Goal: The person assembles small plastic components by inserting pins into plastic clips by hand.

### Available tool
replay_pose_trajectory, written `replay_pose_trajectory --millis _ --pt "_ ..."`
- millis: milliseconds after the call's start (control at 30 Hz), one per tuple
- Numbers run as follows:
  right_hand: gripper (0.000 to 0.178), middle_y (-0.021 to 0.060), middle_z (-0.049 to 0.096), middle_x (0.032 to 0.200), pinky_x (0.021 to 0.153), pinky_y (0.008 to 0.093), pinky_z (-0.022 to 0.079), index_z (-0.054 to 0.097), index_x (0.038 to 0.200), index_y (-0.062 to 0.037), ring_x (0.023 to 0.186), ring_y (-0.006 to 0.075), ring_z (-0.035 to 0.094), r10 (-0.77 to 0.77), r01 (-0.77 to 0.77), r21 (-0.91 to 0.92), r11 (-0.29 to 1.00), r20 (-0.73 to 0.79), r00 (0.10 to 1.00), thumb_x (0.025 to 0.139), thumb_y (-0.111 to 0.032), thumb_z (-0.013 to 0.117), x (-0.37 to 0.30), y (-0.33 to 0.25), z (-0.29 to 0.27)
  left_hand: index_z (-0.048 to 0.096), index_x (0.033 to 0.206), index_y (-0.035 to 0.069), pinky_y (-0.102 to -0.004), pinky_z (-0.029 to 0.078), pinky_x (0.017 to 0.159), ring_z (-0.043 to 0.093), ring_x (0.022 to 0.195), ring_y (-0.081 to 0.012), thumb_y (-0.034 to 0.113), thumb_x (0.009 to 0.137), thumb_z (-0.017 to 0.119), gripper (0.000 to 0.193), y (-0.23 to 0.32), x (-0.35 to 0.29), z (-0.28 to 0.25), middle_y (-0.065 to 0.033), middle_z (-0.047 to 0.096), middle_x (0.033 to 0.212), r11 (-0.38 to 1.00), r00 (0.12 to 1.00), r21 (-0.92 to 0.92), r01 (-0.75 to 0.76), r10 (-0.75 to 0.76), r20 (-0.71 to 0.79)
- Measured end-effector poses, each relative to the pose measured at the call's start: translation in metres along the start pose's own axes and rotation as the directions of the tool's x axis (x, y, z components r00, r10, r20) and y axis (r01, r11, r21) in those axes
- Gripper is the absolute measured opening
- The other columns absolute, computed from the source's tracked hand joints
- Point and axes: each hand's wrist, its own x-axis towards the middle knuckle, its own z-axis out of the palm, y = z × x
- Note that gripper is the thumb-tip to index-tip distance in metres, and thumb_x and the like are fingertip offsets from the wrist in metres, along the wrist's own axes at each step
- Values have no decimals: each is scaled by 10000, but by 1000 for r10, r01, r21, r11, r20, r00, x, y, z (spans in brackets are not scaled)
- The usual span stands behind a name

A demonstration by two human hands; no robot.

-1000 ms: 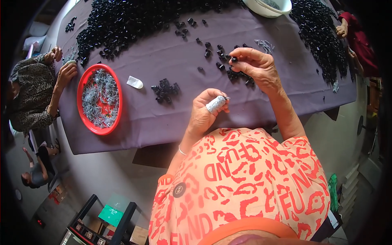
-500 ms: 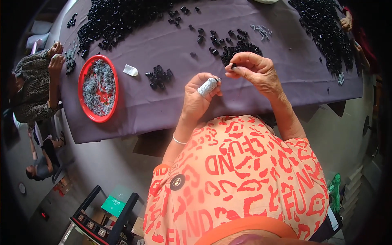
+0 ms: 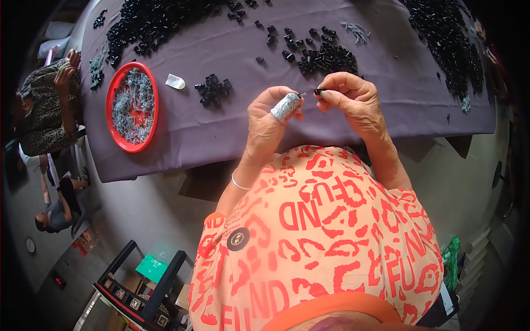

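Observation:
Above the table's near edge, my left hand (image 3: 266,118) pinches small thin metal pins (image 3: 302,95) between thumb and fingertips. A silvery-grey wrap (image 3: 285,108) covers one of its fingers. Just to the right, my right hand (image 3: 358,105) has a small black plastic piece (image 3: 318,91) between thumb and forefinger. The piece and the pin tips are close together; whether they touch I cannot tell. Beyond my right hand lies a heap of similar black pieces (image 3: 328,60). A smaller cluster of black pieces (image 3: 212,90) sits left of my left hand.
A red oval tray (image 3: 156,107) of grey metal pins stands on the left of the purple-grey tablecloth (image 3: 187,138), beside a white finger cover (image 3: 175,81). Large black heaps (image 3: 160,25) lie at the back left and far right. Loose pins (image 3: 356,32) lie farther back. Another person (image 3: 49,105) works at the left.
My hands have come closer together, bringing the black piece near the pin tips. My left hand has risen slightly and moved right. The whole view has shifted a little.

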Motion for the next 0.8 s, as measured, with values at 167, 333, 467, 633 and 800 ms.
replay_pose_trajectory --millis 167,333,467,633,800 --pt "140 55 639 873 702 221 517 626 983 20 753 107 626 -104 101 -101 990 -28 994 844 28 637 -11 -2 10 611 976 -13 -253 506 678 617 727 -128 64 853 663 154 5 -6 4 -82 663 869 987 998 143 -66 66 4" --pt "138 49 626 898 723 214 507 619 982 34 778 100 615 -213 213 -206 955 21 977 846 54 623 -16 -1 13 612 976 -24 -241 511 676 619 731 -119 43 846 665 156 7 -9 9 -73 661 864 962 996 258 -93 93 13" --pt "141 55 615 892 714 213 497 612 972 48 794 100 602 -308 326 -387 862 110 945 834 73 625 -17 -1 14 613 984 -33 -228 508 678 616 738 -106 28 847 657 157 8 -13 10 -58 655 859 938 994 330 -108 107 22" --pt "146 70 616 880 703 219 499 611 958 56 785 108 602 -364 390 -454 801 147 920 817 91 630 -15 -1 15 616 979 -37 -217 504 682 613 746 -95 8 843 650 147 9 -16 9 -53 654 853 905 992 407 -122 124 23" --pt "139 79 620 870 685 222 510 618 940 55 764 114 614 -366 396 -481 782 159 917 807 92 636 -14 -1 14 618 972 -39 -216 508 682 616 741 -95 4 841 651 142 5 -16 7 -55 656 850 901 992 418 -119 120 24"
